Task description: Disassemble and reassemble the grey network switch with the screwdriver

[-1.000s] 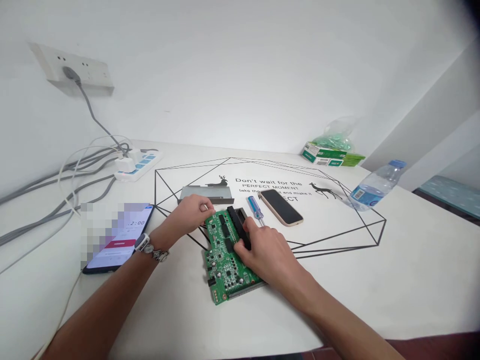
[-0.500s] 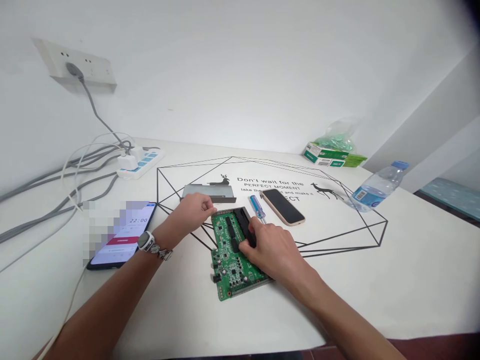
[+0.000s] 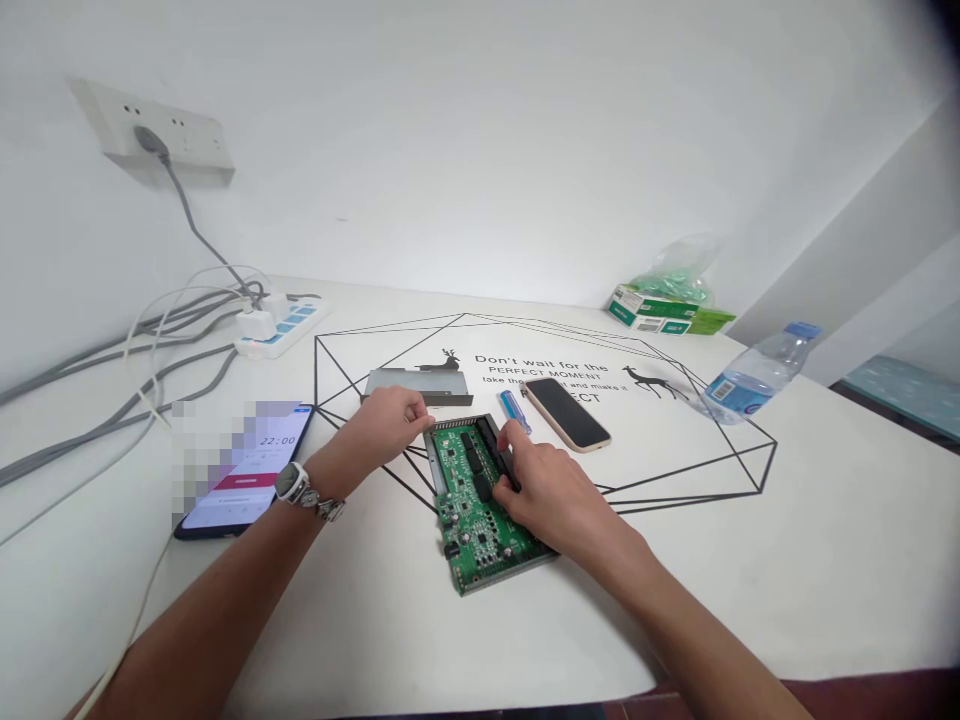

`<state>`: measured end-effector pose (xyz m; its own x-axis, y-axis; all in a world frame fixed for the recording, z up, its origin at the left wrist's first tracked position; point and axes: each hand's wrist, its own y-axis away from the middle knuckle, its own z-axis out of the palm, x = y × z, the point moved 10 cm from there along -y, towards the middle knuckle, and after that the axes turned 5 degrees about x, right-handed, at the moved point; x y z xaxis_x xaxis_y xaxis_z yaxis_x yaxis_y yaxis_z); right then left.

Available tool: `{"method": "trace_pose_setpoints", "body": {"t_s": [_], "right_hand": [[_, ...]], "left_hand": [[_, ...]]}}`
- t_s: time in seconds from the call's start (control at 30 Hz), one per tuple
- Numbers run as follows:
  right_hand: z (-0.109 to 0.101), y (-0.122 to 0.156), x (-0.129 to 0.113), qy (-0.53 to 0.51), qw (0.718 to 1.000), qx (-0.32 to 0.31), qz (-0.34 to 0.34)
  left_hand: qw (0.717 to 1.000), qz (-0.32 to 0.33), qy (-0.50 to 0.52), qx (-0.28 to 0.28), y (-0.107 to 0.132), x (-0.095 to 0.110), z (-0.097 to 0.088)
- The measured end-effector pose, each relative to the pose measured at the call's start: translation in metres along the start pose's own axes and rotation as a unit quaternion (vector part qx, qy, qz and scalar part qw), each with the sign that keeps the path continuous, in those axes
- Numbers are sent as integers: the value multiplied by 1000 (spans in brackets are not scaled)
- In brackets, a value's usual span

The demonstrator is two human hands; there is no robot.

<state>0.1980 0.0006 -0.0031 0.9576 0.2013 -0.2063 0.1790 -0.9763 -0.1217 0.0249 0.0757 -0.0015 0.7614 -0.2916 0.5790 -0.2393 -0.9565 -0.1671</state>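
A green circuit board (image 3: 476, 515) with black connector strips lies flat on the white table (image 3: 750, 560), seated in a grey metal frame. My left hand (image 3: 386, 420), with a wristwatch on the wrist, pinches the board's far left corner with curled fingers. My right hand (image 3: 551, 490) rests on the board's right side, fingers bent and pressing on the black connectors. A blue-handled screwdriver (image 3: 514, 408) lies just beyond my right hand. A grey metal plate (image 3: 416, 385) sits behind my left hand.
A dark phone (image 3: 566, 413) lies right of the screwdriver; another phone (image 3: 247, 470) with a lit screen lies at left. A power strip (image 3: 277, 325) and grey cables sit at back left. A water bottle (image 3: 754, 375) and green boxes (image 3: 652, 308) are at right.
The board has slid and turned a little to the right under both hands. My right hand moved up along the black connectors; my left hand stays at the far left corner.
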Motion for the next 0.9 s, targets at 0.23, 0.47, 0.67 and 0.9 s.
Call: {"method": "trace_pose_setpoints", "body": {"t_s": [0.23,0.47,0.67,0.9], "right_hand": [[-8,-3,-5,16,998,60,-14],[1,1,-31,86,991,75,-65],[3,-1,-28,78,992,91,-37],[3,0,-28,76,990,111,-36]], "left_hand": [[1000,1,2,-3,0,4,1],[1000,23,4,5,-1,3,5],[999,43,-2,5,-2,2,7],[999,43,-8,7,-2,1,8]]}}
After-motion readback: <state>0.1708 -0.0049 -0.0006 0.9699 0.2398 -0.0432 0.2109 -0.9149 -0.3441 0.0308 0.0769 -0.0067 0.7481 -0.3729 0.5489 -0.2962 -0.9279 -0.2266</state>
